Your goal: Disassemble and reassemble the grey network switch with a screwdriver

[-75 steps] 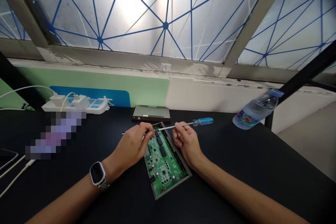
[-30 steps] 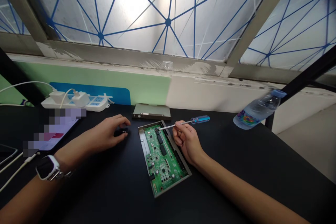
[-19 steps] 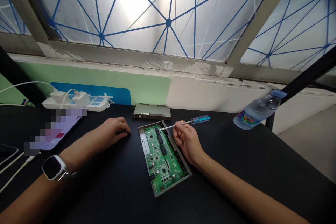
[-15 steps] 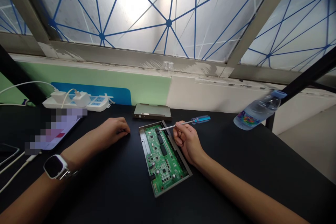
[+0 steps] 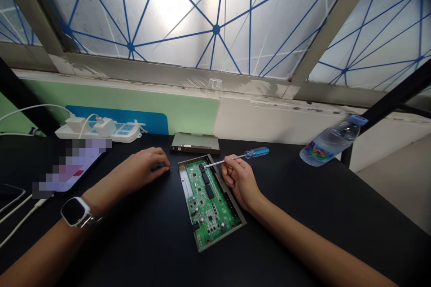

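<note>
A green circuit board [image 5: 215,215] lies in a shallow metal case on the black table, tilted slightly in my view. My right hand [image 5: 239,179], at the case's right edge, pinches the shaft of a screwdriver [image 5: 257,152] with a clear blue handle. The handle points away to the right, and the tip meets a small black part near the board's far end. My left hand [image 5: 150,165] rests left of the case, apart from it. Its fingers are loosely bent with a gap to the thumb, and it holds nothing.
A metal cover [image 5: 195,142] lies behind the case by the wall. On the left are a white power strip [image 5: 126,131], a phone-like device [image 5: 72,172] and cables. A water bottle [image 5: 316,151] leans at the right. A small clear cup [image 5: 215,83] stands on the sill.
My left hand has shifted slightly right, closer to the case, and its fingers have spread a little from the thumb. My right hand and the screwdriver have barely moved.
</note>
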Action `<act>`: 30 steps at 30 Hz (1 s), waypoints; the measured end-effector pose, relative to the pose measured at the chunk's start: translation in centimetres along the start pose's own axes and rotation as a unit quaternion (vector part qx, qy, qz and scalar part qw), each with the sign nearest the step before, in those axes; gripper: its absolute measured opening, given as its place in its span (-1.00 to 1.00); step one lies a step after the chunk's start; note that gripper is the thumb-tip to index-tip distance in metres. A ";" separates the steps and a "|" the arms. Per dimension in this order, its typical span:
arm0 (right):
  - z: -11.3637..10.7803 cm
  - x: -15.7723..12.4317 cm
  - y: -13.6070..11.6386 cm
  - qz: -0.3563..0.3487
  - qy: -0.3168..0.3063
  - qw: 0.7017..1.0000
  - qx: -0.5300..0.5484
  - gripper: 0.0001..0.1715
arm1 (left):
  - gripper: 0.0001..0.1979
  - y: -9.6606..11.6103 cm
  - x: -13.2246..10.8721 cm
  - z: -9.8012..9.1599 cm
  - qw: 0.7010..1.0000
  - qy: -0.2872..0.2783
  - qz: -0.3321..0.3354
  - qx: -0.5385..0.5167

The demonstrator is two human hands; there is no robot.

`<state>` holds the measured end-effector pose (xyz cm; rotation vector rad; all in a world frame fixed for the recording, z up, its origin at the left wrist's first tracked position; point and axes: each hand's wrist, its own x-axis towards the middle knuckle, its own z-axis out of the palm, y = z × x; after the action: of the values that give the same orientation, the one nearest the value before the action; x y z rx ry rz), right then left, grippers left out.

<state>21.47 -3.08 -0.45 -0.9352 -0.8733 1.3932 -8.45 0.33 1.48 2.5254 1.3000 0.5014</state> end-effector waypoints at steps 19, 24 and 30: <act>0.0 0.4 -0.6 -0.094 -0.036 0.988 -0.116 -0.69 | -0.64 5.2 0.9 5.2 0.978 0.073 -0.036 -0.192; 1.0 1.5 -2.6 -0.121 -0.068 0.971 -0.193 -0.66 | -0.42 5.5 0.1 5.1 0.988 0.027 -0.007 -0.153; 4.8 3.3 -5.4 -0.086 -0.181 0.941 -0.273 -0.74 | -0.33 5.1 0.1 5.3 0.984 0.025 -0.013 -0.177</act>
<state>19.24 0.47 6.22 -0.9920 -1.6397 1.2067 -2.48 -2.79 -1.38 2.2116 1.1419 0.7235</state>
